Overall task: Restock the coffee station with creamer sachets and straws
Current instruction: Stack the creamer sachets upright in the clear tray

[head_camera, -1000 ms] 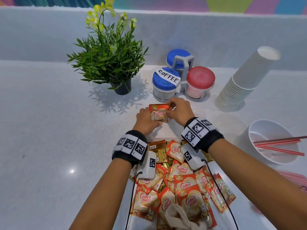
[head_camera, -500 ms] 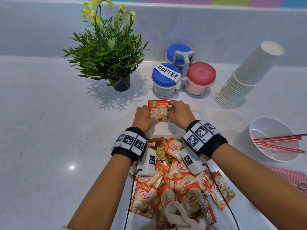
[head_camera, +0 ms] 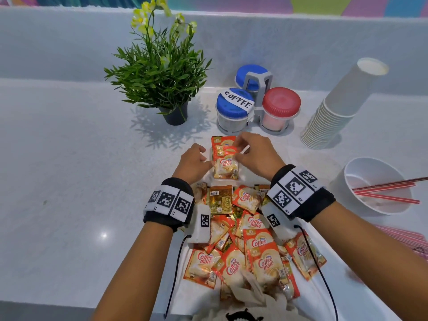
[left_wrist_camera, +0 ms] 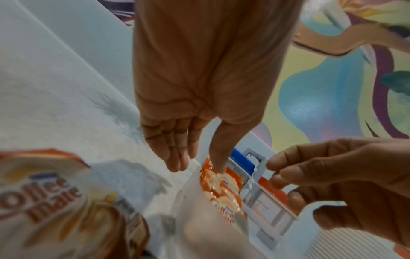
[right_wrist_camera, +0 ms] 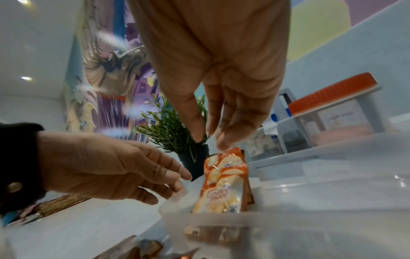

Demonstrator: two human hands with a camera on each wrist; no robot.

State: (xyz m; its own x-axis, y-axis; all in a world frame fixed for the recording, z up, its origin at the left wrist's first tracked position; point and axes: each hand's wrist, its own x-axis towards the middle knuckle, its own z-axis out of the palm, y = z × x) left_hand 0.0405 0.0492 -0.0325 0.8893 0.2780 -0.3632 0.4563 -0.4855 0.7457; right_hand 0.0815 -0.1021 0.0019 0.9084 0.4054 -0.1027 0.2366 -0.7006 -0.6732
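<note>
Several orange creamer sachets (head_camera: 225,166) stand leaning in a row inside a clear plastic container (right_wrist_camera: 288,220) in front of the canisters. My left hand (head_camera: 203,158) is at their left side with fingers nearly straight, and its thumb (left_wrist_camera: 218,166) touches a sachet top (left_wrist_camera: 221,182). My right hand (head_camera: 238,150) hovers over the row with loosely curled fingers, one fingertip (right_wrist_camera: 221,145) touching the top sachet (right_wrist_camera: 224,175). Neither hand grips anything. A loose pile of sachets (head_camera: 250,246) lies under my wrists. Red straws (head_camera: 389,193) lie in a white bowl (head_camera: 361,212) at the right.
Behind the container stands a rack of lidded canisters, one labelled coffee (head_camera: 234,107) and one with a red lid (head_camera: 280,107). A potted plant (head_camera: 162,79) is at the back left, stacked paper cups (head_camera: 335,107) at the back right. More straws (head_camera: 403,235) lie at the right edge.
The sachet that both hands held upright has been let go into the row in the container. Both hands have loosened and now only touch the sachet tops.
</note>
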